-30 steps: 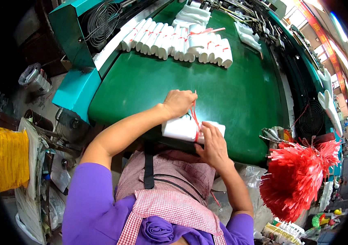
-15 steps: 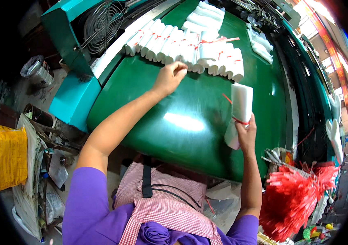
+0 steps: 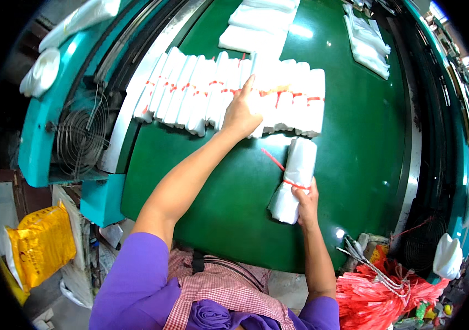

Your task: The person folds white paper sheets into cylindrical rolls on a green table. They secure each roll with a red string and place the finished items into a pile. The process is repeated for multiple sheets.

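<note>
The person's right hand [image 3: 307, 203] is closed around a white roll [image 3: 301, 159] with a red tie, nearer the person than the row of tied rolls [image 3: 218, 77]; whether it touches the green tabletop [image 3: 361, 165], I can't tell. The left hand [image 3: 243, 113] covers the row's middle, its grip unclear. White sheets [image 3: 256, 27] beyond are cut off above.
</note>
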`<state>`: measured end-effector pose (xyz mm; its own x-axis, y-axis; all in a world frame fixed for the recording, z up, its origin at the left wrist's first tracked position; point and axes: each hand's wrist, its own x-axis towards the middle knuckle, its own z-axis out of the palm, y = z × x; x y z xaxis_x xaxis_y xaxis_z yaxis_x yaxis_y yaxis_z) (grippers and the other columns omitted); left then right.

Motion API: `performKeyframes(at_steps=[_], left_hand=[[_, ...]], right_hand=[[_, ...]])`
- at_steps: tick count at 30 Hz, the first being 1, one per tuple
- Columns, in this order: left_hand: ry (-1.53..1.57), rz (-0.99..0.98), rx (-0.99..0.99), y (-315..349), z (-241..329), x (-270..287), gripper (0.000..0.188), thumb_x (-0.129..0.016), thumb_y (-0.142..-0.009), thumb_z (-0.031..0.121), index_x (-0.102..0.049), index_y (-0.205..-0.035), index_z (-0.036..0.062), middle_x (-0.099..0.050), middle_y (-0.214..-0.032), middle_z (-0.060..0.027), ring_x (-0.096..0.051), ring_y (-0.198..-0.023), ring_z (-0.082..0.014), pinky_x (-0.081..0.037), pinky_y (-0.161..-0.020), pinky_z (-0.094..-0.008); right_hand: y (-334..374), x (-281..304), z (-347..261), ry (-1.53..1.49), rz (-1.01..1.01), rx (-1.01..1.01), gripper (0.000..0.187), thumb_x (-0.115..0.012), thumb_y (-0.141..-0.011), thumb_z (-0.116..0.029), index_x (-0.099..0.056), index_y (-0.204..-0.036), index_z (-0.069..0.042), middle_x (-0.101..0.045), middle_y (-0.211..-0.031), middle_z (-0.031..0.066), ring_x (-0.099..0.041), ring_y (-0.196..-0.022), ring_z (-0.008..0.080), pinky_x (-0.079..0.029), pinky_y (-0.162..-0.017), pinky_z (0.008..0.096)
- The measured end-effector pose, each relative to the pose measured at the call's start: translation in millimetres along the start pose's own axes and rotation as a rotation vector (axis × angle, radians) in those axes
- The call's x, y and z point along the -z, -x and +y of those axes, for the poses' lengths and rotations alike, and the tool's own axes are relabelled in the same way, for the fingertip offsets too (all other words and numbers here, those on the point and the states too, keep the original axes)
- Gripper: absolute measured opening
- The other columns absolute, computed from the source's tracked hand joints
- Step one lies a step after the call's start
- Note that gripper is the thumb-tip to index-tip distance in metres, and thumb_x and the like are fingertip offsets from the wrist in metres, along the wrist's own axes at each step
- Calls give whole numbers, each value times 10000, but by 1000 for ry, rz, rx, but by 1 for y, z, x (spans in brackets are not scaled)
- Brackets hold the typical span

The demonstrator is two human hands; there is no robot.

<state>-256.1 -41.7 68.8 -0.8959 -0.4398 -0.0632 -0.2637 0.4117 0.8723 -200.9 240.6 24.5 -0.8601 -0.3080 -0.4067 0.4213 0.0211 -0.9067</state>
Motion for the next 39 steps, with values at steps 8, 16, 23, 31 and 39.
performKeyframes(at_steps=[8, 16, 23, 31, 39], left_hand=[[354, -70, -263, 16, 90, -69, 781, -562, -707, -3, -323, -1448, 68, -441, -1381, -231, -417, -1301, -372, -363, -1074, -394], [-280, -413, -294, -25, 89, -173, 570, -592, -761, 60, -481, -1319, 36, -358, -1385, -299, -431, -1222, -428, -383, -1046, -457], [-695, 12, -375, -76, 19, -39, 380, -554, -841, 112, -584, -1197, -17, -398, -1427, -209, -322, -1359, -358, -295, -1064, -518], [-768, -280, -177, -72, 7, -19, 183, -607, -785, 106, -645, -946, 26, -165, -1567, -168, -122, -1450, -378, -116, -1102, -644], [-619, -69, -306, -45, -15, -15, 276, -645, -770, 111, -641, -1041, 63, -168, -1562, -169, -107, -1441, -409, -148, -1106, -629]], right_hand=[[-23, 67, -80, 161, 303, 157, 803, -603, -780, -28, -221, -1487, -6, -408, -1408, 157, -443, -1254, 256, -354, -1048, 342], [-186, 76, -120, 715, 152, 215, 711, -569, -904, -288, -241, -1471, -10, -467, -1380, 251, -511, -1221, 370, -393, -1015, 401], [-230, -4, -178, 1129, 19, 36, 1127, -738, -739, -510, -96, -1476, 51, -295, -1432, 347, -404, -1290, 441, -362, -1063, 452], [-227, -25, -145, 1143, -98, 223, 1131, -768, -637, -260, -82, -1461, 99, -275, -1454, 339, -315, -1354, 429, -313, -1113, 422], [-175, -62, -114, 1171, 144, 170, 1094, -749, -660, -259, -91, -1483, 34, -345, -1418, 277, -409, -1264, 422, -410, -1016, 462]])
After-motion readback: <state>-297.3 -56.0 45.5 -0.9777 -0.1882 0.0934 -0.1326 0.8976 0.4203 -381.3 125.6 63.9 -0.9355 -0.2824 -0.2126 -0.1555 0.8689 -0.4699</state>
